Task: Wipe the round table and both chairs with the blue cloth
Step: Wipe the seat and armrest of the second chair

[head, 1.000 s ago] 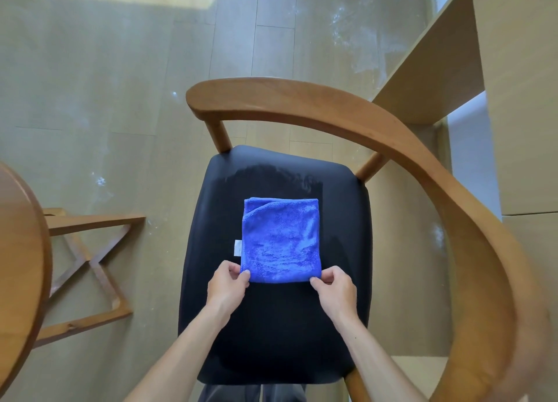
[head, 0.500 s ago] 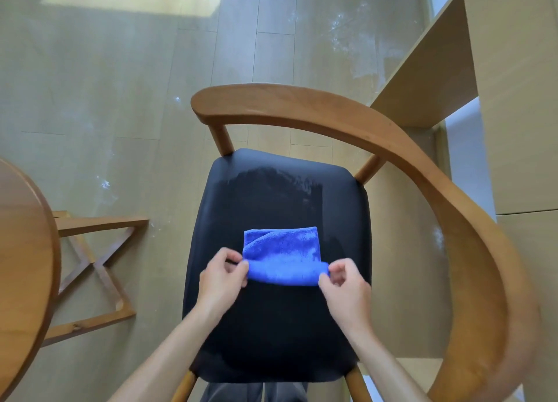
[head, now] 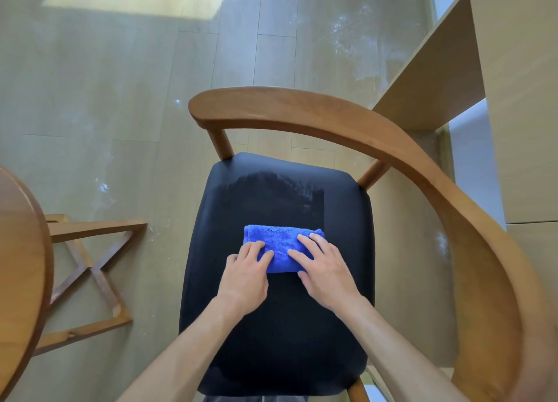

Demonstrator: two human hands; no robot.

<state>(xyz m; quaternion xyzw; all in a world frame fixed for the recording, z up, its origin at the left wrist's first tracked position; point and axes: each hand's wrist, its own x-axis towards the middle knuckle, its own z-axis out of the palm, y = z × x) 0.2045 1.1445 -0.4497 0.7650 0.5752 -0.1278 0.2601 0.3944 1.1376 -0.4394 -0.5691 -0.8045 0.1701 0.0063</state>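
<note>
Pressing down on a folded blue microfibre cloth (head: 279,243), both hands lie flat with fingers straight and slightly spread, gripping nothing. The cloth rests near the centre of the black padded seat (head: 277,326) of a chair with a curved wooden backrest rail (head: 347,123). Its long axis runs from 9 o'clock to 3 o'clock across the seat. The left hand (head: 246,276) covers the cloth's 8 o'clock corner; the right hand (head: 324,270) covers its 4 o'clock side, with fingertips reaching the 3 o'clock end. The far long edge, toward 12 o'clock, is uncovered. Each hand therefore sits on the near half of the cloth, and neither is clearly nearer than the other. A duller, streaked patch (head: 271,190) on the seat lies beyond the cloth at 12 o'clock. Judged from this layout, a wiping stroke would run along the 6-to-12 o'clock line, across the cloth's long axis. The round wooden table (head: 18,265) shows only its rim, at 9 o'clock of the chair. A second chair is not in view.
</note>
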